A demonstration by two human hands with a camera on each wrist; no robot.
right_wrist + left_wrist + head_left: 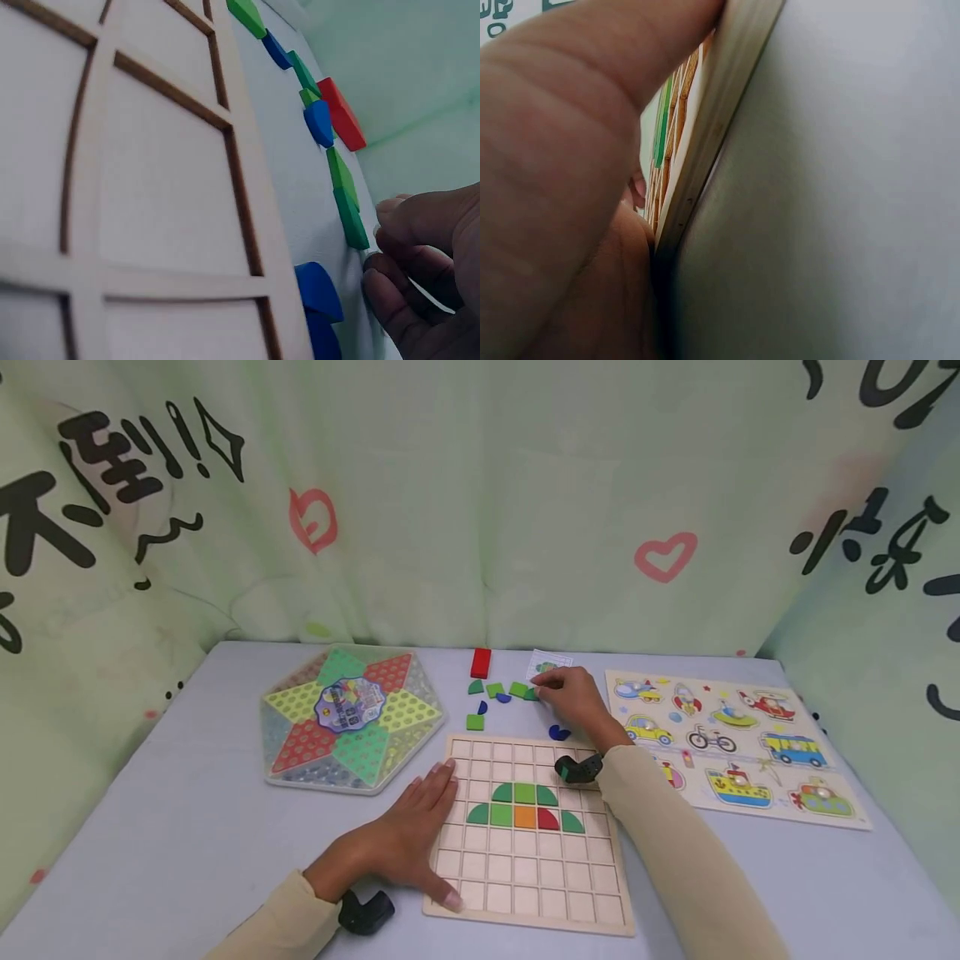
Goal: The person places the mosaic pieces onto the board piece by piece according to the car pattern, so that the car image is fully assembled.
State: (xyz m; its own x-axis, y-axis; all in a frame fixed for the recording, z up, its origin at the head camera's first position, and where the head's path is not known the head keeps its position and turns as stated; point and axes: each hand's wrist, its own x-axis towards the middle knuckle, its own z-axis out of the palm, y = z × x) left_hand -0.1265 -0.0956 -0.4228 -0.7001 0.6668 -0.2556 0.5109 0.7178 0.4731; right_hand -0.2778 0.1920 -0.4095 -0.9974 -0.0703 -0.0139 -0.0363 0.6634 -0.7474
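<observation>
A wooden grid board (540,893) lies at the front middle of the table, with green, orange and red squares and rounded pieces in two rows of its cells. My left hand (412,827) rests with spread fingers on the board's left edge, thumb at its near corner. Beyond the far edge, my right hand (573,697) reaches over the small printed card (551,658), fingertips beside a dark green rounded piece (349,217). Its fingers are loosely bent, and nothing shows between them. Two blue rounded pieces (558,732) lie between that hand and the board.
Loose green and blue pieces (476,722) and a red block (481,663) lie behind the board. At left sits a hexagonal star-patterned game board (352,718). A vehicle picture puzzle (735,743) lies at right, beside the right forearm. A printed curtain (480,527) hangs behind the table.
</observation>
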